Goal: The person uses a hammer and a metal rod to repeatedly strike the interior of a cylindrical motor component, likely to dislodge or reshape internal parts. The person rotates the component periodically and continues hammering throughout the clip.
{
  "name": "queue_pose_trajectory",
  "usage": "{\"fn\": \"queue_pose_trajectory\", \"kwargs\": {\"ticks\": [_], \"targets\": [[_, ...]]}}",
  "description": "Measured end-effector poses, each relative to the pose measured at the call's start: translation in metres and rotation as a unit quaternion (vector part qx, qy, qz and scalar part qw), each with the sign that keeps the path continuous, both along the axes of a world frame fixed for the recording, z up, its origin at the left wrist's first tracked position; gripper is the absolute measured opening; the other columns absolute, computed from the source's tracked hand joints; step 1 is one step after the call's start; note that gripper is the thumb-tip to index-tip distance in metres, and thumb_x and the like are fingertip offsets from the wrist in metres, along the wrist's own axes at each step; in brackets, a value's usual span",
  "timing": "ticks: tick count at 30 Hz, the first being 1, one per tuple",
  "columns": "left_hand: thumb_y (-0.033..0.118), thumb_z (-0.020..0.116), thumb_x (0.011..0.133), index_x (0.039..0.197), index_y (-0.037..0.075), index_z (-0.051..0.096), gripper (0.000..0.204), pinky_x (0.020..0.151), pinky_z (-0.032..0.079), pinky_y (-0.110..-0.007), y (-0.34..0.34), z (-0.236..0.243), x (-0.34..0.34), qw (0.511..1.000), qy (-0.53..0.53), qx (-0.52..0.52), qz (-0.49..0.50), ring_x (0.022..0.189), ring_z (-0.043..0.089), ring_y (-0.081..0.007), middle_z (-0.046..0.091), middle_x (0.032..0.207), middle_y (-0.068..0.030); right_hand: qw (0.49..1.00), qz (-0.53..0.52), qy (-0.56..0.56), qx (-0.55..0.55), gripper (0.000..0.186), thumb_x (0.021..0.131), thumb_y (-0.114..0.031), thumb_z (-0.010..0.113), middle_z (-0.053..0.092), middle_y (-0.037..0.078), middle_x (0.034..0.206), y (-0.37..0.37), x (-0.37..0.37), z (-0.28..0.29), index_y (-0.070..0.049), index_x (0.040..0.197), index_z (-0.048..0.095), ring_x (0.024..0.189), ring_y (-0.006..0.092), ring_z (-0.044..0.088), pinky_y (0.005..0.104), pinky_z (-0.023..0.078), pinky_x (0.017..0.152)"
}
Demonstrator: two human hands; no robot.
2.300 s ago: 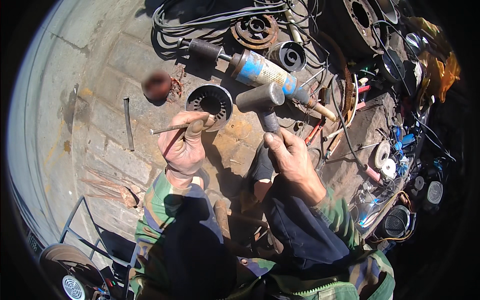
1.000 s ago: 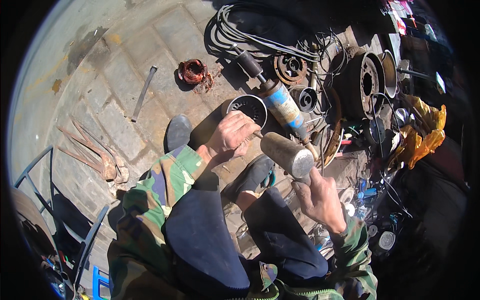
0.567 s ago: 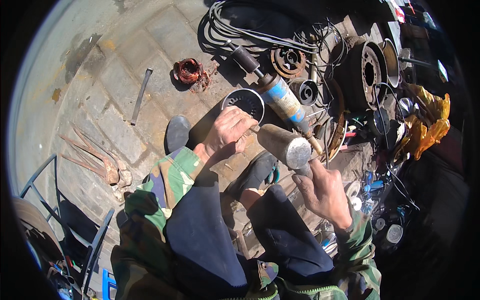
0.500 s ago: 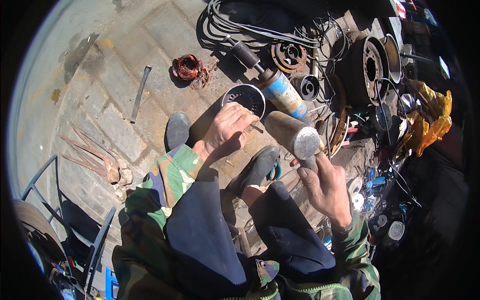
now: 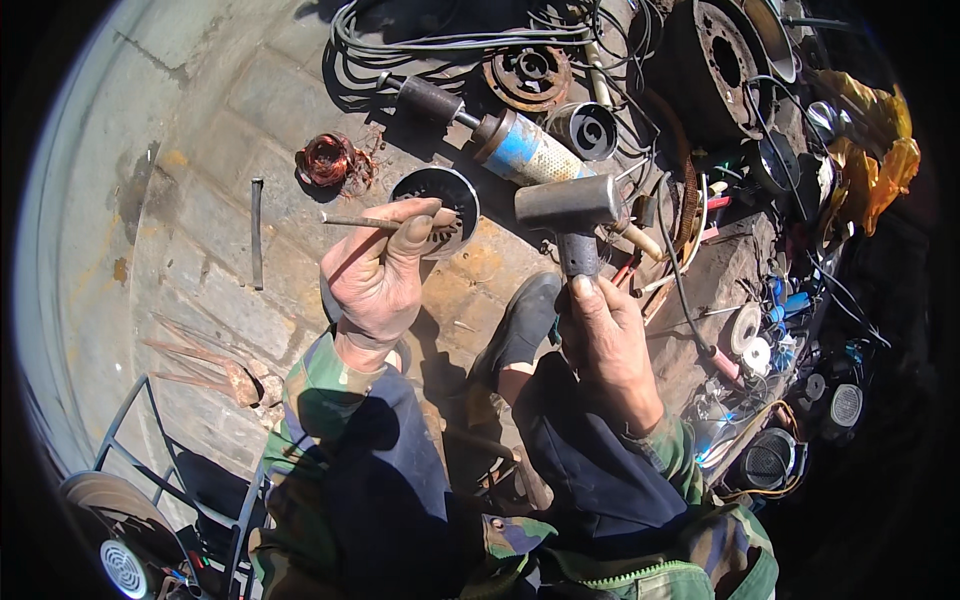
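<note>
Hammer (image 5: pixel 568 205) is up in the right hand (image 5: pixel 610 345), held well above the ground, head on top and lying roughly level across the view. That hand's fingers are curled closed around the dark handle, with the thumb laid along it.

Working down by size: the paved ground (image 5: pixel 215 255) takes up most of it, sunlit and stained. Next is a rusty wheel rim (image 5: pixel 690 75), top right, then a loose bundle of grey cable (image 5: pixel 440 45) at the top. Just past the hammer is a blue and cream tubular tool (image 5: pixel 535 150) lying on its side; the hammer head covers part of it from this angle.

Left hand (image 5: pixel 375 280) is palm up, thumb and index pinched shut on a thin rod. Can't really see what the other fingers are doing. Right beyond those fingertips there's an open metal cylinder (image 5: pixel 440 180) with a slotted ring inside, partly hidden by them. Can't tell if they touch.

Left of that sits a tangled copper winding (image 5: pixel 330 160), and further left a narrow flat bar (image 5: pixel 257 235). Smallest is the rod (image 5: pixel 350 220) itself: one end pokes out left, well apart from the hammer, and the other gets lost behind the fingers.
</note>
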State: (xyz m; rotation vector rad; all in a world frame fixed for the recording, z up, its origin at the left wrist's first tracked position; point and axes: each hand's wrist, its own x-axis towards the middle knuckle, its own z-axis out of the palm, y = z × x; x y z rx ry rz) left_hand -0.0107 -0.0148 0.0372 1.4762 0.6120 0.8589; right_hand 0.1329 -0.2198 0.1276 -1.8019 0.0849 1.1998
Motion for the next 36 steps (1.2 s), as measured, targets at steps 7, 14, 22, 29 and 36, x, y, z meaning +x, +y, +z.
{"fn": "queue_pose_trajectory", "kwargs": {"ticks": [7, 14, 22, 29, 36], "targets": [[0.014, 0.068, 0.114, 0.120, -0.008, 0.074, 0.023, 0.090, 0.064, -0.033, -0.004, -0.013, 0.003, 1.000, 0.022, 0.008, -0.012, 0.099, 0.081, -0.0205, 0.084, 0.104, -0.0171, 1.000, 0.015, -0.001, 0.002, 0.038, 0.116, -0.044, 0.064, 0.050, -0.005, 0.070, -0.005, 0.004, -0.001, -0.008, 0.103, 0.062, 0.053, 0.0071, 0.046, 0.0256, 0.036, 0.046], [0.015, 0.068, 0.115, 0.121, -0.007, 0.073, 0.024, 0.091, 0.064, -0.034, -0.001, -0.008, -0.005, 0.999, 0.035, 0.017, 0.004, 0.097, 0.081, -0.0223, 0.084, 0.103, -0.0183, 1.000, 0.006, 0.003, -0.001, 0.038, 0.116, -0.043, 0.063, 0.051, -0.005, 0.070, -0.004, 0.003, -0.001, -0.008, 0.102, 0.063, 0.053, 0.0062, 0.045, 0.0255, 0.035, 0.047], [0.004, 0.077, 0.106, 0.115, -0.004, 0.077, 0.012, 0.079, 0.067, -0.032, -0.004, -0.020, -0.001, 0.999, -0.018, 0.040, -0.002, 0.091, 0.083, -0.0217, 0.084, 0.101, -0.0140, 1.000, 0.018, -0.011, 0.018, 0.041, 0.116, -0.045, 0.063, 0.050, -0.004, 0.067, -0.002, 0.001, -0.002, -0.007, 0.099, 0.062, 0.052, 0.0076, 0.045, 0.0261, 0.036, 0.047], [0.002, 0.077, 0.105, 0.111, -0.007, 0.078, 0.010, 0.078, 0.066, -0.031, -0.005, -0.020, -0.002, 0.999, 0.003, 0.043, 0.002, 0.087, 0.083, -0.0216, 0.083, 0.098, -0.0145, 0.991, 0.099, -0.078, -0.042, 0.047, 0.116, -0.046, 0.062, 0.057, -0.001, 0.074, -0.004, 0.006, -0.010, -0.003, 0.100, 0.067, 0.067, 0.0103, 0.052, 0.0324, 0.044, 0.060], [0.007, 0.078, 0.105, 0.111, -0.001, 0.076, 0.011, 0.082, 0.064, -0.035, -0.012, -0.037, 0.003, 0.996, 0.033, 0.077, -0.037, 0.089, 0.082, -0.0259, 0.083, 0.099, -0.0149, 0.988, 0.114, -0.101, 0.005, 0.054, 0.117, -0.052, 0.059, 0.061, 0.003, 0.082, -0.007, 0.004, -0.012, -0.001, 0.105, 0.069, 0.079, 0.0143, 0.054, 0.0372, 0.048, 0.072]]}}
